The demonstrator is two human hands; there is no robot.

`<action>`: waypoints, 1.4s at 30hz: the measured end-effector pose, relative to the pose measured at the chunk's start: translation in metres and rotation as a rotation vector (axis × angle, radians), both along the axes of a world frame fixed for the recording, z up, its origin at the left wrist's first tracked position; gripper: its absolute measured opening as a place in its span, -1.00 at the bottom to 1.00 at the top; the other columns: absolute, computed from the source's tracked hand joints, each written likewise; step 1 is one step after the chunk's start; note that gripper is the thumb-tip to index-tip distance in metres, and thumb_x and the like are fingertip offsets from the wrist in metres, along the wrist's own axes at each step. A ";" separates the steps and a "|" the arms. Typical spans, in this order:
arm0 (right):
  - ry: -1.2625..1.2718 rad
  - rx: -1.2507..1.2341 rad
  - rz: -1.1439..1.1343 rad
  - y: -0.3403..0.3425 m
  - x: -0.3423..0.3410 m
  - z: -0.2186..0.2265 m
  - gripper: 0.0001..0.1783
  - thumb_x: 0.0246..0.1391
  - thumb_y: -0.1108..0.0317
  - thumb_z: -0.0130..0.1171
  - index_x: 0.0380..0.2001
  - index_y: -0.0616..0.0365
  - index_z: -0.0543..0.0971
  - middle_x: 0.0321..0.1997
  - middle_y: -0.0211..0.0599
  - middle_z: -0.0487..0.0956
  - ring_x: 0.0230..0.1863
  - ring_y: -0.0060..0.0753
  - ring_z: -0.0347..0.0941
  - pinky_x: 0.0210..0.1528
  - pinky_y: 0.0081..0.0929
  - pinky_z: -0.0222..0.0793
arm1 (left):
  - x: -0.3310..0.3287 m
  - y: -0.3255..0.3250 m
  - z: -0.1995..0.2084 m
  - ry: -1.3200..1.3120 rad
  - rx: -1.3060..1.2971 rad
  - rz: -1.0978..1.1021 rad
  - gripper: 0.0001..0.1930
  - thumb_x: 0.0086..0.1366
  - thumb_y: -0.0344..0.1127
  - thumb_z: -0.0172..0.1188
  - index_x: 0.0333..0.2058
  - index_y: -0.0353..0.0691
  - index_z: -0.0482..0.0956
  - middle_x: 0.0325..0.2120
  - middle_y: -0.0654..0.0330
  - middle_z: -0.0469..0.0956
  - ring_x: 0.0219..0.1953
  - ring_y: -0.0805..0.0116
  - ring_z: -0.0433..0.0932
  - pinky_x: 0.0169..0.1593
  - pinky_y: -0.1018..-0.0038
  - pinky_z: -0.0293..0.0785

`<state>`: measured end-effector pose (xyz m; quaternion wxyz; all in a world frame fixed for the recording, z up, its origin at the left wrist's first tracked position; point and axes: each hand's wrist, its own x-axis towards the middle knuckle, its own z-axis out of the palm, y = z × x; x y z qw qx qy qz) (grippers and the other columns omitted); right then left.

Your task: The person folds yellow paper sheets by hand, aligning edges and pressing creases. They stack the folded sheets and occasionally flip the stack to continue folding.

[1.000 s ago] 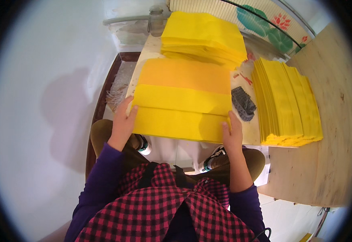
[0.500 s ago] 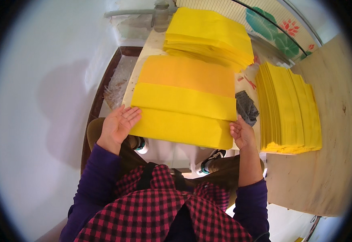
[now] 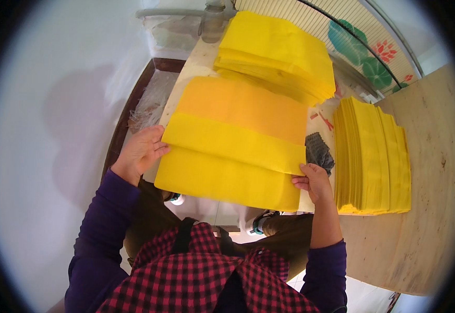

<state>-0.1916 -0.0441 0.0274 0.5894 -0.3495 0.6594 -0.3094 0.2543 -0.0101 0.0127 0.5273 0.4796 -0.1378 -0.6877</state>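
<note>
In front of me a yellow fabric-like sheet [image 3: 227, 177] lies across the table, with a folded yellow band [image 3: 222, 138] over it and an orange part [image 3: 243, 107] beyond. My left hand [image 3: 141, 151] pinches the left end of the band's near edge between thumb and fingers. At the right end of that edge, my right hand [image 3: 313, 182] has its thumb on top and its fingers curled beneath. The near part of the sheet reaches past the table's front edge, above my legs. What lies under it is hidden.
Behind the sheet rises a stack of yellow sheets [image 3: 274, 52]. Another yellow stack [image 3: 371, 161] stands to the right on a wooden board [image 3: 425, 224]. A dark grey cloth [image 3: 318, 150], red scraps [image 3: 325, 121] and a glass jar [image 3: 213, 25] are nearby. A white wall [image 3: 39, 156] borders the left.
My left hand has gone from open fingers beside the sheet to a pinch on the band's corner. The band's edge lies slightly nearer me, and the view has tilted a little.
</note>
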 end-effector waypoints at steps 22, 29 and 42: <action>0.228 -0.110 0.171 -0.137 -0.003 0.008 -0.86 0.01 0.39 0.25 -0.34 0.19 0.62 -0.54 -0.49 0.53 -0.64 -0.71 0.23 -0.65 -0.66 -0.05 | 0.006 -0.162 0.008 -0.570 -0.057 -0.392 -0.83 0.19 -0.37 0.24 -0.24 -0.26 0.60 -0.44 0.35 0.57 -0.50 0.61 0.44 -0.47 0.66 0.26; 0.132 -0.157 0.146 -0.134 -0.006 0.006 -0.85 -0.04 0.50 0.27 -0.33 0.21 0.59 -0.58 -0.51 0.50 -0.73 -0.72 0.18 -0.72 -0.69 -0.07 | 0.016 -0.157 0.012 -0.723 -0.133 -0.429 -0.90 0.18 -0.38 0.23 -0.33 -0.24 0.60 -0.57 0.41 0.47 -0.59 0.65 0.30 -0.49 0.66 0.18; -0.006 -0.339 0.014 -0.108 0.005 0.000 -0.90 0.05 0.57 0.15 -0.32 0.21 0.58 -0.40 -0.34 0.57 -0.48 -0.55 0.46 -0.49 -0.65 0.32 | 0.007 -0.131 0.001 -0.626 -0.297 -0.303 -0.82 0.26 -0.51 0.06 -0.20 -0.41 0.56 -0.30 0.12 0.60 -0.30 0.38 0.62 -0.15 0.54 0.53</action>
